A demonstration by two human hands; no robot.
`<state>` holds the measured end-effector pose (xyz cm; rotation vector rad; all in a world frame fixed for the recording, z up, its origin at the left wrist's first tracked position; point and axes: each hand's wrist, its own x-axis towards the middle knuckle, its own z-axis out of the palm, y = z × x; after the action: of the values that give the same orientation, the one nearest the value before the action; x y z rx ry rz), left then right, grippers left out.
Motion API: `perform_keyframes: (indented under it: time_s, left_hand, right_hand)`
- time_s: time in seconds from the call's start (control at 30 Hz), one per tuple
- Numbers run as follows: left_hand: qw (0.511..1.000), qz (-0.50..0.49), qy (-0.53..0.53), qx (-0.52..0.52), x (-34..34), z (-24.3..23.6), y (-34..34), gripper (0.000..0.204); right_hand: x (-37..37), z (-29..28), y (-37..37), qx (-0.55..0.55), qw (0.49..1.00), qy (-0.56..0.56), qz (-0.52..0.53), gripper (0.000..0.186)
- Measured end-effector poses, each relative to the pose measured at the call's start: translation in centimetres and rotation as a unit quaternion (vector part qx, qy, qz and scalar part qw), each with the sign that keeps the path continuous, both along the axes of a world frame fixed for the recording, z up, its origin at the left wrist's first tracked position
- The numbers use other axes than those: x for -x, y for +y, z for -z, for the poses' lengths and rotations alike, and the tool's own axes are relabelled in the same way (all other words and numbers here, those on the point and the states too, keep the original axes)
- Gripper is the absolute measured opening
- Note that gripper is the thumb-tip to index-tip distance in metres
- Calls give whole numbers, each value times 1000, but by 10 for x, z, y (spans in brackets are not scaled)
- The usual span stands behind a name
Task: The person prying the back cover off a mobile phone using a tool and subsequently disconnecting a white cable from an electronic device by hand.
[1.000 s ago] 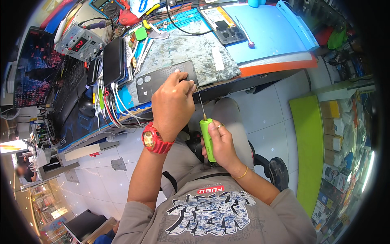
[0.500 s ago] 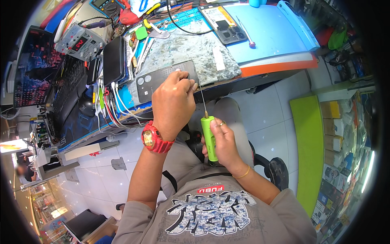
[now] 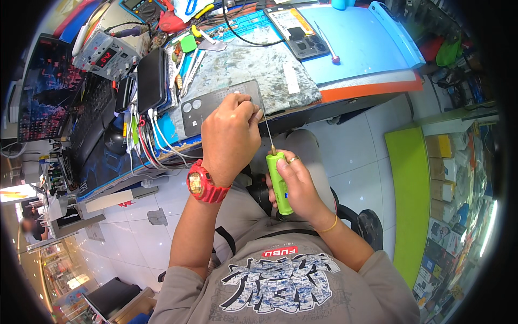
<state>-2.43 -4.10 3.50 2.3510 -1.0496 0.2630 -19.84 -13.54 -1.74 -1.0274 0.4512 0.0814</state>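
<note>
My right hand (image 3: 297,186) is closed round the lime-green handle of a slim power tool (image 3: 279,186). A long thin metal shaft rises from its brass-coloured tip toward the bench edge. My left hand (image 3: 229,127), with a red watch on the wrist, has its fingers curled over the near right part of a dark grey phone back cover (image 3: 195,117). Two large round camera holes show at the cover's left end. The cover lies at the front of a stained grey work mat (image 3: 237,62). The shaft's far end runs beside the cover's right edge, close to my left fingertips.
An opened phone (image 3: 299,43) and a screwdriver (image 3: 327,43) lie by a blue mat (image 3: 361,40). Stacked phones (image 3: 152,80), white cables (image 3: 156,132) and a power supply (image 3: 102,56) crowd the left. A green-topped counter (image 3: 407,200) stands at right.
My right hand and wrist have shifted slightly to the right, tilting the green tool a little. A small blue light now shows on its handle. My left hand stays nearly in place.
</note>
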Motion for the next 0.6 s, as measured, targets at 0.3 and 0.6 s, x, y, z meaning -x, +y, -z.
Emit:
perform_keyframes:
  time_s: [0.3, 0.6]
  left_hand:
    - [1000, -6, -6, -25, -2, -2, -3, 6]
    - [1000, -9, -5, -21, -1, -1, -3, 7]
  right_hand:
    - [-5, -2, 0, -57, 998, 27, -2, 45]
    - [-6, -2, 1, -82, 996, 30, 8, 44]
